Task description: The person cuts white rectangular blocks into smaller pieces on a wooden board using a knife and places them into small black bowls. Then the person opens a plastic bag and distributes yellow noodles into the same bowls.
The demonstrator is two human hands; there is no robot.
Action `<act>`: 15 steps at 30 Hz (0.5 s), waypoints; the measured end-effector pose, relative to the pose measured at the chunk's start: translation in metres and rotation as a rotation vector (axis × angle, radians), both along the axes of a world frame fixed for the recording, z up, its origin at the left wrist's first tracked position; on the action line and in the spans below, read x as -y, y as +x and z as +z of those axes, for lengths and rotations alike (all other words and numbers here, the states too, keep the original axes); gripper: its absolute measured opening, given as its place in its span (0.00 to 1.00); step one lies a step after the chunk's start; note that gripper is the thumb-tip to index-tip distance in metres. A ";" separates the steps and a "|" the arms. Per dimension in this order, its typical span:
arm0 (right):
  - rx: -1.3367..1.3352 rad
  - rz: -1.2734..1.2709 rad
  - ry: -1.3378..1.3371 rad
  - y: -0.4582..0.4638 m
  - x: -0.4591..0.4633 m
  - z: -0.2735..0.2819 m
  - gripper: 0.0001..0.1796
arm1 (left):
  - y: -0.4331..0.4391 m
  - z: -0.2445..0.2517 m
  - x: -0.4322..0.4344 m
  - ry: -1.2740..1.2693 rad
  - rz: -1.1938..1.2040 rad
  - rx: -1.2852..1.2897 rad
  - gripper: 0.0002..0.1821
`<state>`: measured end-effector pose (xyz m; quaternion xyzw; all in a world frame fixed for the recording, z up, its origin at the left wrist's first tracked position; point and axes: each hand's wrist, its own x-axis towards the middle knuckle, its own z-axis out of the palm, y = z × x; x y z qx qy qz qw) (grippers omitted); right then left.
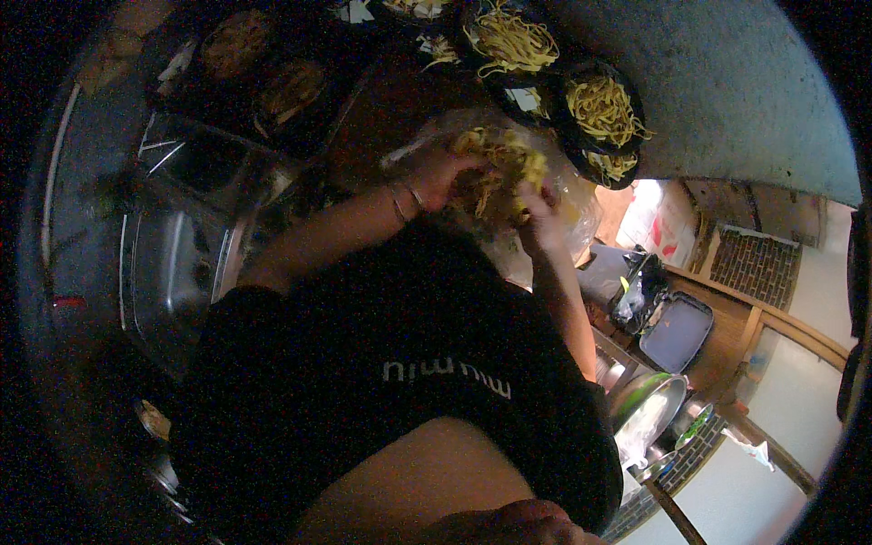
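Note:
Yellow noodles lie in a loose clump within a clear plastic bag, in front of my dark shirt. From the left, my left hand reaches into the clump, with bands around its wrist. Its fingers are dim and partly hidden by noodles, so I cannot tell whether they grip. On the other side, my right hand is closed around some of the noodles and is slightly blurred. Just beyond the bag, a dark bowl holds a heap of noodles.
Farther off lies another noodle heap, near smaller portions with white pieces. A clear plastic container stands at left. To the right are a grey tray and a large metal bowl. A pale curved surface borders the upper right.

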<state>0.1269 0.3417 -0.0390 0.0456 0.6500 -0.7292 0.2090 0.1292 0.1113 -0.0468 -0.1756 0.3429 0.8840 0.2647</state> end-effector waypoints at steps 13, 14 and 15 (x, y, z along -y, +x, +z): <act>-0.034 -0.124 -0.014 0.004 0.008 0.058 0.19 | 0.014 -0.018 -0.002 -0.789 -0.100 -0.793 0.38; -0.161 -0.050 0.089 0.002 0.007 0.057 0.19 | 0.013 -0.001 -0.003 -0.751 -0.077 -0.793 0.38; -0.256 -0.021 0.145 0.005 0.013 0.060 0.21 | 0.011 0.014 -0.004 -0.683 -0.183 -0.853 0.37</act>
